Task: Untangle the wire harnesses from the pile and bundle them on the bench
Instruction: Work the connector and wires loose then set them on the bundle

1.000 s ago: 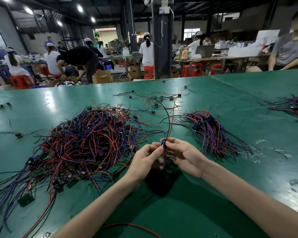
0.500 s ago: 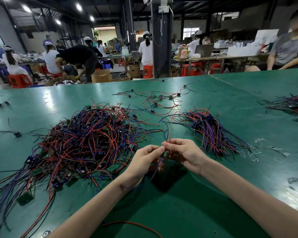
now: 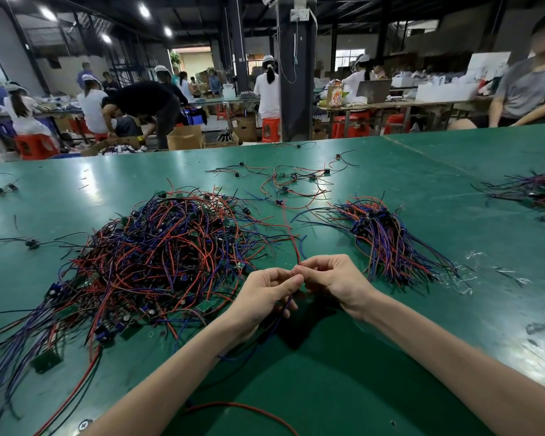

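Note:
A big tangled pile of red, blue and black wire harnesses (image 3: 158, 256) with small green boards lies on the green bench (image 3: 422, 190), left of centre. A sorted bundle (image 3: 387, 243) lies to the right. My left hand (image 3: 265, 297) and my right hand (image 3: 334, 278) meet in front of the pile, both pinching one harness (image 3: 291, 234). Its red wire runs up and away from my right fingers; a blue wire hangs below my left fingers. The connector is hidden between the fingertips.
Several loose harnesses (image 3: 290, 180) lie scattered farther back. Another wire heap (image 3: 535, 193) sits at the right edge. A stray red wire (image 3: 249, 410) lies near the front edge. A seated person (image 3: 529, 86) is at the far right; other workers sit behind.
The blue connector seen between my fingertips a second ago is now covered by the fingers. The black wire beside the red one is no longer seen rising from my hands. Both hands stay together.

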A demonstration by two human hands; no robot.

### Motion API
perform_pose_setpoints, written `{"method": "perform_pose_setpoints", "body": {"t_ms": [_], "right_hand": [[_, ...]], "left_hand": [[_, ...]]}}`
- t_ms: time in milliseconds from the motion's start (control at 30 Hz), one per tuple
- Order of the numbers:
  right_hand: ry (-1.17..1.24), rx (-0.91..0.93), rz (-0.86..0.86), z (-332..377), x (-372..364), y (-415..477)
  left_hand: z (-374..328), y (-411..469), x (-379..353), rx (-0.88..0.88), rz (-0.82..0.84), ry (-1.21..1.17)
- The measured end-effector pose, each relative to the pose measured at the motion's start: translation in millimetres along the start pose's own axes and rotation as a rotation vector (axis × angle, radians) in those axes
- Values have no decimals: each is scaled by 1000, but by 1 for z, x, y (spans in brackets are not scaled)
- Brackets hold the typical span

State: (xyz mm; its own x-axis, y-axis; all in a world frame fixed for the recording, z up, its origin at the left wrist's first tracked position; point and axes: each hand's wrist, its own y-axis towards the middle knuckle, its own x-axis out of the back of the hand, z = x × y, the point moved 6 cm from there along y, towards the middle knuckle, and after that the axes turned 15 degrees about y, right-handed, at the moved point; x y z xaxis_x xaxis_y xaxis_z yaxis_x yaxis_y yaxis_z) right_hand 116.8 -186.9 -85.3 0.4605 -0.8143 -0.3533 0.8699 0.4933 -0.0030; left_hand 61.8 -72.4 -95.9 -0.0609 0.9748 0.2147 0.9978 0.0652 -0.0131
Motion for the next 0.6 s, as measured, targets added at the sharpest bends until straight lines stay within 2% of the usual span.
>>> {"method": "perform_pose_setpoints", "body": {"t_ms": [300, 600], "right_hand": [[111, 64, -190, 12, 17, 9], [227, 102, -309, 35, 48, 17]], "left_hand": [[-2, 1, 2, 47, 30, -70], [-4, 2, 11, 70, 52, -23]]}}
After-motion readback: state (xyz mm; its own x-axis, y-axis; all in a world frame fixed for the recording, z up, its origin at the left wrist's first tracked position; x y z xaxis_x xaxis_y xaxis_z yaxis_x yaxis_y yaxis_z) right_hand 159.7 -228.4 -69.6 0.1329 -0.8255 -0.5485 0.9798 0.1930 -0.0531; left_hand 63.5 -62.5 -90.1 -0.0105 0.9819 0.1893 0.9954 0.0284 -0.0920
